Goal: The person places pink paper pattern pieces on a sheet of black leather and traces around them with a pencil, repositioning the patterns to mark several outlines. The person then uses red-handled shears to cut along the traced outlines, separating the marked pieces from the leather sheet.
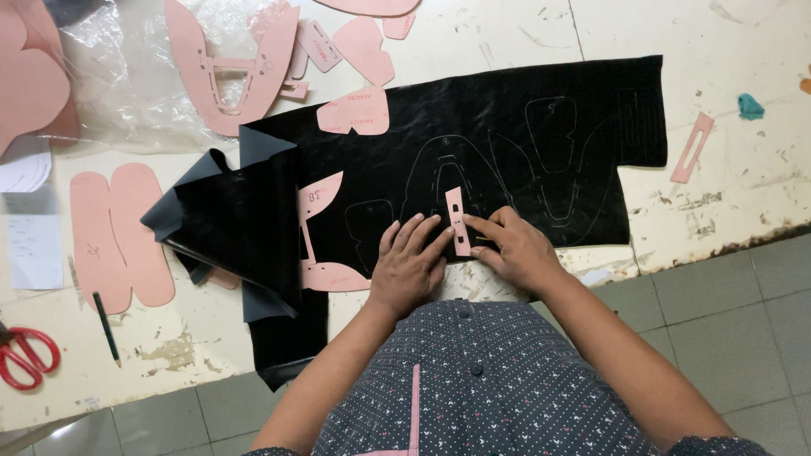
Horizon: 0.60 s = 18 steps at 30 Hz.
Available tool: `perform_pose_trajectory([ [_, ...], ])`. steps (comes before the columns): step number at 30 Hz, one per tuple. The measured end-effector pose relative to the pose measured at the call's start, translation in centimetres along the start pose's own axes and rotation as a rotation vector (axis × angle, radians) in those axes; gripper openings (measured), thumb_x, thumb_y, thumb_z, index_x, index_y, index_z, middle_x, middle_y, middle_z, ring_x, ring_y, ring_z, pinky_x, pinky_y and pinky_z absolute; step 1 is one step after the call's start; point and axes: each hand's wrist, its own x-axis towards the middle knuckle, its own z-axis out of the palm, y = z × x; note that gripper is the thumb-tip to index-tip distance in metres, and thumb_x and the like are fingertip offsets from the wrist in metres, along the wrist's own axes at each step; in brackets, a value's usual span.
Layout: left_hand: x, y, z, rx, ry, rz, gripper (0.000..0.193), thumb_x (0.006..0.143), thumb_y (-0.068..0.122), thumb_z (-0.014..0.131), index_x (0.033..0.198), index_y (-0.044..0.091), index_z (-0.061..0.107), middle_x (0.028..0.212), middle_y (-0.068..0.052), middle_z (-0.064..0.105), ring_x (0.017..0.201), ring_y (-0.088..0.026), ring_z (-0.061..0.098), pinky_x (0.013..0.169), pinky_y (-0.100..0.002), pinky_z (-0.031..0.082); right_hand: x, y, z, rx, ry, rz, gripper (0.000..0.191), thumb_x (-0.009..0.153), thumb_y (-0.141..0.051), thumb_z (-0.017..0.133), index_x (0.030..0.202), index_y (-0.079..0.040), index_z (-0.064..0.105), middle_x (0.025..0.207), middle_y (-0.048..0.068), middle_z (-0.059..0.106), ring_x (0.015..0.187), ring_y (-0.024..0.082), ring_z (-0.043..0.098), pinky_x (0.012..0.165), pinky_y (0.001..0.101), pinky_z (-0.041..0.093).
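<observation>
A worn white desk [743, 177] carries everything, and across its middle lies a large sheet of black material [507, 143] marked with faint traced outlines; its left part is folded over into a loose heap [236, 228]. Crumpled clear plastic [127, 76] sits at the upper left, with pink pattern pieces around it: a big open-framed one [226, 72], a broad double-lobed one [118, 236] by the left edge, and a smaller one [355, 112] lying on the black sheet. The left hand [410, 266] lies flat on the sheet near the desk's front edge, its fingers [414, 232] spread and pressing down just beside a narrow pink strip template [457, 221]. The right hand [515, 249] touches the strip from the other side, its fingertips drawn together against the strip's edge. Red-handled scissors [25, 355] lie at the far left, a dark pencil [106, 328] near them, and another pink slotted strip [693, 148] at the right.
</observation>
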Motion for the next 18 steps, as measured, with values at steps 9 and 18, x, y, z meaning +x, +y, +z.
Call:
perform_pose_trajectory([
  [9, 0.09, -0.13, 0.42, 0.01, 0.001, -0.001, 0.051, 0.096, 0.037, 0.059, 0.147, 0.027, 0.055, 0.152, -0.003, 0.048, 0.147, -0.021, 0.037, 0.126, -0.046, 0.018, 0.33, 0.12, 0.09, -0.022, -0.017, 0.01, 0.058, 0.089, -0.043, 0.07, 0.144, -0.041, 0.054, 0.108, -0.001, 0.053, 0.093, 0.015, 0.06, 0.082, 0.0337, 0.055],
  [18, 0.14, -0.21, 0.58, 0.005, -0.008, -0.002, 0.052, 0.095, 0.037, 0.058, 0.146, 0.028, 0.056, 0.151, -0.003, 0.047, 0.147, -0.021, 0.037, 0.125, -0.047, 0.017, 0.21, 0.5, 0.39, -0.009, 0.036, -0.039, 0.057, 0.088, -0.044, 0.071, 0.143, -0.039, 0.056, 0.105, -0.001, 0.054, 0.09, 0.016, 0.06, 0.077, 0.0341, 0.055],
])
